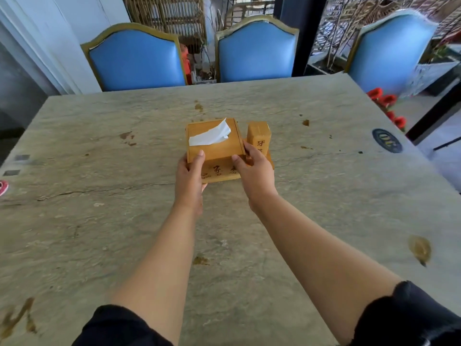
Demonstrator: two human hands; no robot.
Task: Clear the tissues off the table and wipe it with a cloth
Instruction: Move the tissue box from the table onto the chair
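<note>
Right now, nearest the camera, two bare forearms in dark sleeves reach out over the stone-look table (324, 196), and it is plainly unwiped: brown stains (419, 249) sit at the near right edge, the near left corner, and more are dotted farther out. No cloth is anywhere in view, so by my reading the wiping has not begun and the clearing is only just under way. Moving out to mid-table, both hands are on the wooden tissue box (214, 143). The left hand (190, 174) grips its near left corner, thumb up on the lid, fingers tucked below and out of sight. The right hand (254, 168) clasps the near right side, thumb on the front edge, fingers curled into the gap beside a small wooden toothpick holder (259, 137) sharing the same base. A white tissue (210, 136) pokes up through the lid slot. Whether the box is resting or just lifted I cannot tell. Beyond the far edge stand three blue chairs (257, 51).
</note>
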